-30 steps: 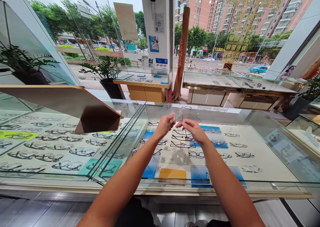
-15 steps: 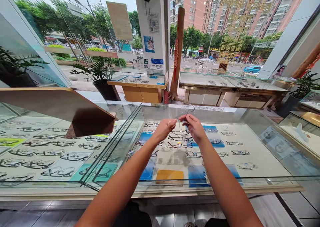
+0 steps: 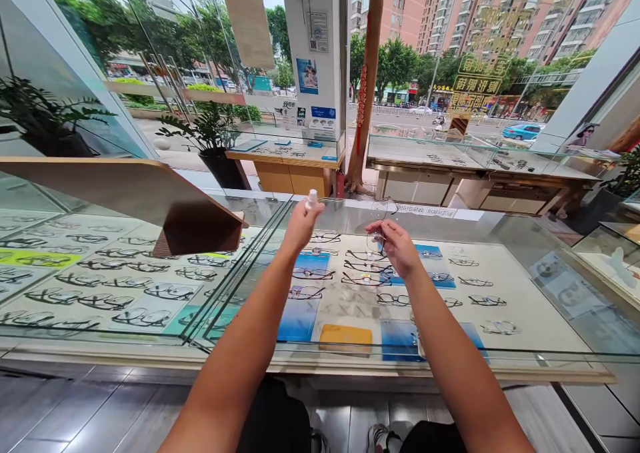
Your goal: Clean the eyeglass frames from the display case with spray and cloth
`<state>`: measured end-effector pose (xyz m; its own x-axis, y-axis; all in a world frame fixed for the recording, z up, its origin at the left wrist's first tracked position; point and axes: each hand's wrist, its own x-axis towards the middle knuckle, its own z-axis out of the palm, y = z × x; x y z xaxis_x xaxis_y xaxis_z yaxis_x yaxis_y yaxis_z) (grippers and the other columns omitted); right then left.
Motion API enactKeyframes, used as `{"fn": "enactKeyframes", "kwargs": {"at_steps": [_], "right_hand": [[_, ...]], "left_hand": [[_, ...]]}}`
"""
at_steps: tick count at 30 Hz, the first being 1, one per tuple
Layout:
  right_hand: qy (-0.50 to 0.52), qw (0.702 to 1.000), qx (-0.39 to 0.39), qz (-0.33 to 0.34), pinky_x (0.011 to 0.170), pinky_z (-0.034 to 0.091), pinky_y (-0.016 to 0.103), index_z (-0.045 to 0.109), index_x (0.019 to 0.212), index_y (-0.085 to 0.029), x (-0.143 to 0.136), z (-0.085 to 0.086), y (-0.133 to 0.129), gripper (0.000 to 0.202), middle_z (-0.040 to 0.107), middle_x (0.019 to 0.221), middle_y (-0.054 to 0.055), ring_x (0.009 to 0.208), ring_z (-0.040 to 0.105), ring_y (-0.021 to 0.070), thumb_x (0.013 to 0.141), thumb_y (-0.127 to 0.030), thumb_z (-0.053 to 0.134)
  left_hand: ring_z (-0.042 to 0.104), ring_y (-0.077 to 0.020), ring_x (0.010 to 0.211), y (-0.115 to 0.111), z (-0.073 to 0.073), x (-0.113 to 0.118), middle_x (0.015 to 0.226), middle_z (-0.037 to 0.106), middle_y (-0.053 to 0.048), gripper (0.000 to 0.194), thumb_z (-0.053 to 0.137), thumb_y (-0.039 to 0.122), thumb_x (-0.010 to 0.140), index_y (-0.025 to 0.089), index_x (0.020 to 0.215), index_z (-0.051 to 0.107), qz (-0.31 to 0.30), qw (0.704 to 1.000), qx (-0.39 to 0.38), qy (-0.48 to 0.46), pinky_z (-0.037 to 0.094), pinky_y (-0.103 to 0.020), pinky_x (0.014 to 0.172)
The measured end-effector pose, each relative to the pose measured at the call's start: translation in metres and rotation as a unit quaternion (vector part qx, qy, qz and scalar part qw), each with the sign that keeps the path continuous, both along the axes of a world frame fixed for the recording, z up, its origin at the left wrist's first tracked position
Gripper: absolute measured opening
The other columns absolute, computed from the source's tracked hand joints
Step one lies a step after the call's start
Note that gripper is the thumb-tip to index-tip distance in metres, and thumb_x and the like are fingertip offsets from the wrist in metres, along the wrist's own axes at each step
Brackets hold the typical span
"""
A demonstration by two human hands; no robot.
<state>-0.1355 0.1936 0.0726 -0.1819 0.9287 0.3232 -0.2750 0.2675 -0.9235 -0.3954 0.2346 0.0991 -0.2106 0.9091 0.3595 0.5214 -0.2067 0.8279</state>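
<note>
My left hand (image 3: pixel 300 226) is closed around a small white bottle (image 3: pixel 313 197), its capped top sticking up above my fingers. Thin-rimmed eyeglasses (image 3: pixel 375 240) are pinched in the fingers of my right hand (image 3: pixel 400 245), and part of the frame is hidden behind them. Both hands are above the glass display case (image 3: pixel 545 306), apart from each other, with the bottle to the left of the eyeglasses. Under the glass lie rows of spectacle frames (image 3: pixel 367 266), some on blue cards.
A brown slanted board (image 3: pixel 115 186) rises over the left case. An orange-yellow piece (image 3: pixel 345 336) lies inside the near edge. Beyond are a potted plant (image 3: pixel 220 166), a wooden post (image 3: pixel 367 93) and more display counters (image 3: pixel 425 150).
My left hand has moved left and up, away from my right hand, and the white bottle now shows in it. My right hand still holds the eyeglasses. The view has shifted slightly.
</note>
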Motion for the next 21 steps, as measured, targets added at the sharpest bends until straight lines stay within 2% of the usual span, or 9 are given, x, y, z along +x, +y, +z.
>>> {"fn": "enactKeyframes", "kwargs": {"at_steps": [2,5,9,14,18,21], "right_hand": [[0.012,1.0,-0.002,0.009,0.1,0.053,0.041,0.072,0.092,-0.025,0.0,0.0,0.0,0.031,0.078,0.112,0.008,0.112,0.07,0.0266,0.09,-0.056,0.07],[0.01,1.0,-0.004,0.008,0.099,0.053,0.042,0.072,0.091,-0.025,0.001,0.001,-0.001,0.032,0.078,0.111,0.009,0.111,0.069,0.0274,0.089,-0.057,0.071],[0.006,1.0,-0.011,0.005,0.098,0.053,0.041,0.072,0.09,-0.025,0.001,0.001,-0.001,0.035,0.078,0.11,0.009,0.11,0.068,0.028,0.087,-0.06,0.074],[0.045,0.998,-0.014,0.034,0.096,0.051,0.036,0.077,0.093,-0.027,0.002,0.0,0.0,0.028,0.078,0.107,0.005,0.107,0.067,0.0237,0.089,-0.054,0.076],[0.048,0.998,-0.011,0.036,0.095,0.05,0.036,0.078,0.093,-0.027,0.002,0.0,0.0,0.027,0.078,0.107,0.006,0.106,0.067,0.0242,0.089,-0.053,0.077],[0.049,0.998,-0.012,0.041,0.094,0.05,0.036,0.078,0.092,-0.027,0.001,0.0,-0.001,0.027,0.078,0.107,0.006,0.106,0.066,0.0239,0.089,-0.053,0.077]], "left_hand": [[0.06,-0.0272,0.113,0.009,0.002,-0.024,0.114,0.066,-0.009,0.018,0.049,0.035,0.096,0.022,0.104,0.059,0.104,0.992,-0.021,0.065,0.048,-0.039,0.1],[0.056,-0.0316,0.127,0.012,0.001,-0.05,0.126,0.064,-0.016,0.019,0.052,0.029,0.097,0.019,0.113,0.057,0.16,0.98,-0.053,0.103,0.045,-0.043,0.108],[0.063,-0.0369,0.12,0.008,-0.005,-0.065,0.124,0.067,-0.02,0.028,0.061,0.025,0.093,0.016,0.119,0.055,0.187,0.963,-0.129,0.146,0.049,-0.047,0.102],[0.065,-0.0444,0.116,0.01,-0.011,-0.068,0.121,0.069,-0.026,0.042,0.071,0.015,0.081,0.013,0.121,0.056,0.197,0.938,-0.211,0.19,0.051,-0.052,0.096],[0.066,-0.0449,0.114,0.011,-0.012,-0.069,0.121,0.07,-0.026,0.049,0.076,0.014,0.076,0.013,0.12,0.055,0.192,0.928,-0.242,0.208,0.052,-0.051,0.092],[0.066,-0.0422,0.113,0.008,-0.011,-0.069,0.12,0.07,-0.024,0.05,0.076,0.017,0.078,0.011,0.121,0.052,0.183,0.925,-0.252,0.216,0.052,-0.047,0.091]]}}
